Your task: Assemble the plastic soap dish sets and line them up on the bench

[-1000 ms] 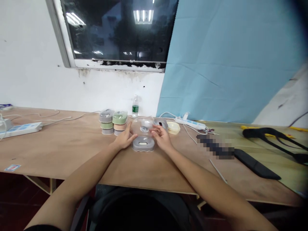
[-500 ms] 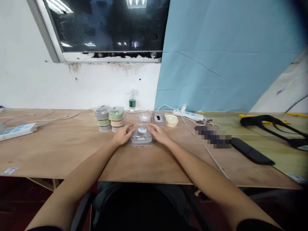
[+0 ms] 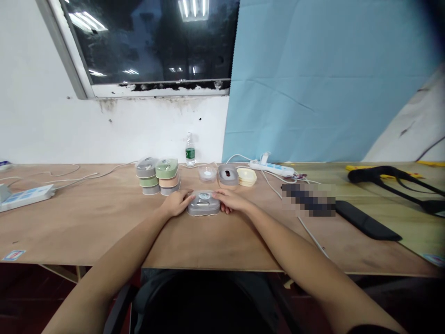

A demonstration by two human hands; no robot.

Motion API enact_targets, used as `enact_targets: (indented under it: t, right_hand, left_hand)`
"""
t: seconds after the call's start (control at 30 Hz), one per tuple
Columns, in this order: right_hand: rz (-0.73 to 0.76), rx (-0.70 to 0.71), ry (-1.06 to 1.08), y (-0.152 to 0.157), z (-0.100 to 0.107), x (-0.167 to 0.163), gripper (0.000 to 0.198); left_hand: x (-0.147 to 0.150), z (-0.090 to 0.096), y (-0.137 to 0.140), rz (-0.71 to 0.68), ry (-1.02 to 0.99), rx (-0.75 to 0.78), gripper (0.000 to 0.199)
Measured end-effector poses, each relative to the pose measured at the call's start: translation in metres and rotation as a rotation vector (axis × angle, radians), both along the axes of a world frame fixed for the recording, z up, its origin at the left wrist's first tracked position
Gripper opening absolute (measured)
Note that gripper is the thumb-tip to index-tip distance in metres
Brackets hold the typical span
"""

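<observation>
Holding a grey rounded plastic box with a clear lid [image 3: 203,207] on the brown wooden table [image 3: 222,250] between left hand [image 3: 175,202], part-curled at one end, and right hand [image 3: 232,200], part-curled at the other; ideally pressing evenly, keeping everything level.

We see a glossy, clear plastic lid [image 3: 204,196] on a smooth, opaque plastic box [image 3: 203,211] between the front and back edges of a matt wooden table [image 3: 104,222], with a shiny, transparent plastic water bottle [image 3: 190,152] near its back edge.
</observation>
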State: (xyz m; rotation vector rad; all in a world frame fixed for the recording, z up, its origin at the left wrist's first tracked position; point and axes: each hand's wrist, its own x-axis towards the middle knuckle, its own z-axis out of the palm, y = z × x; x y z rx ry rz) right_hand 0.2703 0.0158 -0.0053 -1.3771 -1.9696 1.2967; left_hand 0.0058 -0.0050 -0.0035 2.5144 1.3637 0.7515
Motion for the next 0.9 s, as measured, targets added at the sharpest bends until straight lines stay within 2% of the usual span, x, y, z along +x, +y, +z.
enact_targets:
  t: [0.23, 0.37, 0.57, 0.7, 0.9]
  right_hand:
    - [0.041, -0.007, 0.023, 0.0015, 0.0011, 0.0038, 0.037]
    - [0.006, 0.066, 0.007, -0.0004, 0.0011, 0.0022, 0.037]
    - [-0.044, 0.215, -0.039, -0.0009, -0.0012, 0.0007, 0.042]
    - [0.009, 0.195, -0.018, 0.0009, -0.002, 0.003, 0.042]
    - [0.04, 0.155, -0.034, 0.0033, 0.0, 0.0069, 0.047]
  left_hand:
    - [0.0023, -0.001, 0.0011, -0.034, -0.027, 0.045, 0.057]
    - [0.0031, -0.0028, 0.0004, -0.125, -0.002, 0.047, 0.059]
    - [0.0068, -0.0008, -0.0019, -0.137, 0.069, 0.005, 0.093]
    - [0.0081, 0.0026, -0.0031, -0.132, 0.066, -0.008, 0.091]
    - [0.0033, -0.0013, 0.0004, -0.139, 0.098, -0.034, 0.101]
